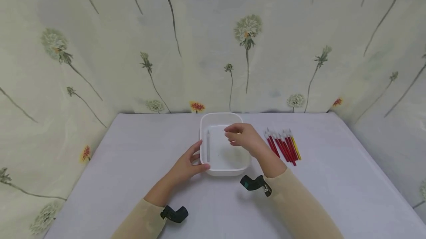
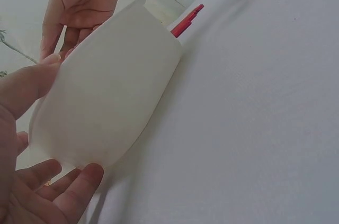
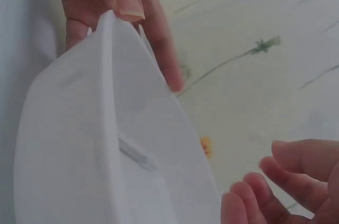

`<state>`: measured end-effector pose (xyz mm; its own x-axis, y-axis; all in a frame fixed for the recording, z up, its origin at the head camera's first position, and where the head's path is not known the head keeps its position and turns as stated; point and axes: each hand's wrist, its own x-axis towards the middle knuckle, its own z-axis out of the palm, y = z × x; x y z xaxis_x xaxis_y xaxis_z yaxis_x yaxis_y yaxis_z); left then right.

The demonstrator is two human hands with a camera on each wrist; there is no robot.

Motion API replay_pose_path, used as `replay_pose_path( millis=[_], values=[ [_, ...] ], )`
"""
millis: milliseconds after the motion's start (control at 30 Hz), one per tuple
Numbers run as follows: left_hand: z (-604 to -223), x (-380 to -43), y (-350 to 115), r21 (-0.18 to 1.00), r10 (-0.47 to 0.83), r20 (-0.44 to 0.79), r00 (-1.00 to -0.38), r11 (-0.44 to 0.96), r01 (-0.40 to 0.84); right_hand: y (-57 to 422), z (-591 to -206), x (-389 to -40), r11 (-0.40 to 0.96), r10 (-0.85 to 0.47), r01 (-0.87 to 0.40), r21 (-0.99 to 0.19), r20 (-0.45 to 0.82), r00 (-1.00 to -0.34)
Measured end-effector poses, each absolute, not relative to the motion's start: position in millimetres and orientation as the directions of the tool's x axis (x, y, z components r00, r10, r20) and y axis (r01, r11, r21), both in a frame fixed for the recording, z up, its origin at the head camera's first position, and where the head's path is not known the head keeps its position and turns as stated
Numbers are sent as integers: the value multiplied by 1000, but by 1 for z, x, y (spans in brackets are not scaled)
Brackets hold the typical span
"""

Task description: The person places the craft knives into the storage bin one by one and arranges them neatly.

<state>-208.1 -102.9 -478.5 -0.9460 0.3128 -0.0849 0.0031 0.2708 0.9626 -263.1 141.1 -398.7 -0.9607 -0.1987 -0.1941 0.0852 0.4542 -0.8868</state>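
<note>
My left hand (image 1: pixel 187 165) grips the near left corner of a white plastic tray (image 1: pixel 225 172), the thumb at the front rim and the fingers along the left side. My right hand (image 1: pixel 245 138) hovers above the tray, its fingers loosely bent with nothing between them. Inside, along the left wall, lies a thin, pale, translucent stick (image 1: pixel 208 146), whose greyish length (image 3: pixel 136 155) also shows in the right wrist view. From the left wrist, the tray's outer wall (image 2: pixel 111 86) fills the middle, hiding its inside.
Right of the tray lies a row of slim red pens or brushes (image 1: pixel 286 148) with whitish tips, and one yellow one (image 1: pixel 295 148) at the row's right end. A white cloth (image 1: pixel 149 139) covers the table, and a dandelion-print curtain (image 1: pixel 206 46) hangs behind it.
</note>
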Motion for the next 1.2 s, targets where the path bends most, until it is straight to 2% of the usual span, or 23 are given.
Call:
replay_pose_path(
  millis=[233,700,900,1200],
  values=[
    [-480,-207,-103,961,290,-73,-954,276,10,167,-391,-253,481,-165,72,-874,-171,-971],
    [-480,-206,-103,955,274,-88,-958,296,-3,248,-392,-238,511,-64,87,-855,-139,-988],
    [-479,-206,-101,956,288,-84,-954,293,5,282,-403,-234,492,-26,81,-867,-107,-994],
    [-478,-206,-100,954,284,-84,-955,300,5,319,-422,-239,535,72,141,-833,-122,-990]
  ],
)
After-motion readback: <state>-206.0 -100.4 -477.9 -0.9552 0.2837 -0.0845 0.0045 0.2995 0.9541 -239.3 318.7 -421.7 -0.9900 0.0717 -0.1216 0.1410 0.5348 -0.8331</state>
